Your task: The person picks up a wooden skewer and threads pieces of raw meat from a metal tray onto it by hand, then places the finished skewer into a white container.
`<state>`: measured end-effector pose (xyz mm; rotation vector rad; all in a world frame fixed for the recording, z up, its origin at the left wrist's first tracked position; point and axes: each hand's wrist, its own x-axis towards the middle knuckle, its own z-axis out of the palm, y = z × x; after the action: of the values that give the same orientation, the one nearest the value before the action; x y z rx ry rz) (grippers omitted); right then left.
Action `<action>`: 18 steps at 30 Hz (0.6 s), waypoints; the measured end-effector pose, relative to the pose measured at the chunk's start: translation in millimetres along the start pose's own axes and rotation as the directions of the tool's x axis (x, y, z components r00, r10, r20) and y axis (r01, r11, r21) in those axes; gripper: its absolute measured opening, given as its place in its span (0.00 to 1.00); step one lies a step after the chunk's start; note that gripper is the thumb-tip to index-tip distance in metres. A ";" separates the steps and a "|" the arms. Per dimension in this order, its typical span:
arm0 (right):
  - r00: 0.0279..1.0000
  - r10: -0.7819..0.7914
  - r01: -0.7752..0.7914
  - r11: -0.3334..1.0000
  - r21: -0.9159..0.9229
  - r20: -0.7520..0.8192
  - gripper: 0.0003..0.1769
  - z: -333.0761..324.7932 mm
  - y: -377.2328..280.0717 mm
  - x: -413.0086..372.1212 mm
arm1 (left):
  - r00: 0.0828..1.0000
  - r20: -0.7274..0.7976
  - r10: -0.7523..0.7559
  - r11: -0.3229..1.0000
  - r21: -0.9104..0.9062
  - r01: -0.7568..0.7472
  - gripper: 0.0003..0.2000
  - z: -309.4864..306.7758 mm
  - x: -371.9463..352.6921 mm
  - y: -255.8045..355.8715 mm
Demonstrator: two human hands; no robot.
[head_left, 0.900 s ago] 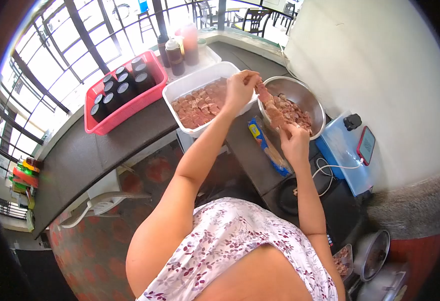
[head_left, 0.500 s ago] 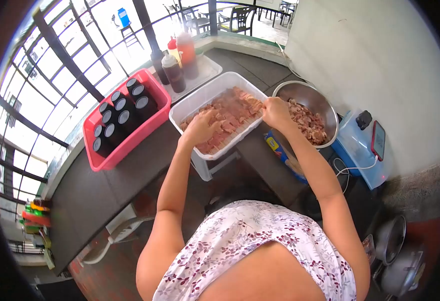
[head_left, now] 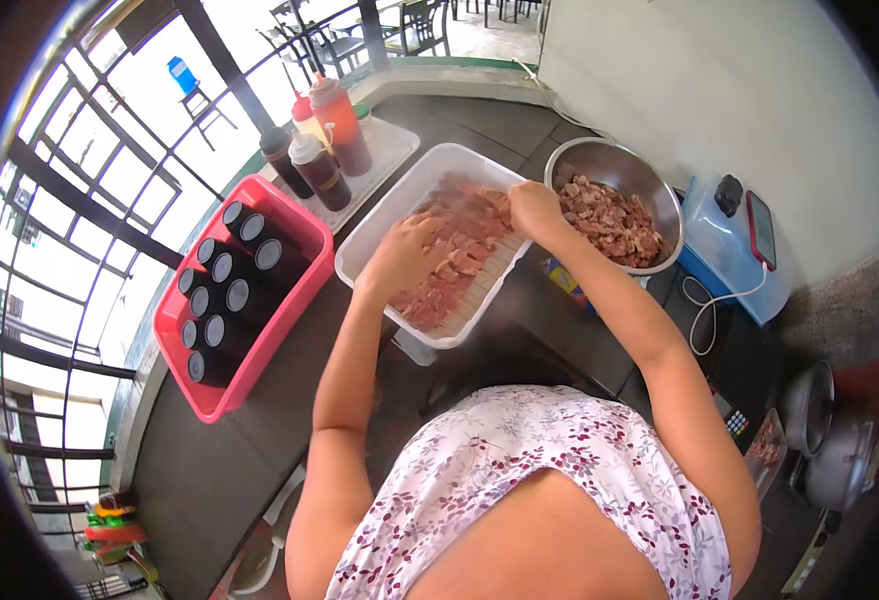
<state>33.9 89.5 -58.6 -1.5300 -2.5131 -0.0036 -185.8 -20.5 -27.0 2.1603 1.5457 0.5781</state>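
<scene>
A white plastic tray holds rows of skewered meat, with thin pale sticks pointing toward its near right side. My left hand lies over the meat at the tray's left side, fingers stretched out and touching the pieces. At the right rim, my right hand is closed in a pinch; its fingertips are turned away, so what they hold is hidden. Right of the tray stands a steel bowl with loose cut meat.
A pink basin of black bottles with pale caps stands at left. Behind the tray, sauce bottles stand on a flat white tray. A blue box with a cabled phone is at right.
The view has shifted, so the pink basin sits lower. My left hand has flattened over the meat. My right hand stays closed at the tray's right rim.
</scene>
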 end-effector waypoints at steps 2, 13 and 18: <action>0.999 0.004 -0.003 0.999 -0.043 0.035 0.07 2.6 -1.3 2.2 | 0.990 0.070 0.124 0.992 0.005 -0.125 0.22 1.9 29.7 -11.0; 0.990 0.126 -0.114 0.976 -0.183 0.056 0.11 19.3 -9.5 8.4 | 0.958 0.284 0.039 0.893 0.420 -0.161 0.35 66.9 96.8 -30.7; 0.998 0.033 -0.036 0.998 -0.055 -0.055 0.08 -11.7 -17.7 -13.8 | 0.942 0.290 0.166 0.940 0.243 -0.241 0.35 81.9 110.2 -61.8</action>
<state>26.4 67.9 -47.7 -1.5725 -2.4639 -0.1105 -155.7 94.7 -119.1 2.5085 1.3278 0.1248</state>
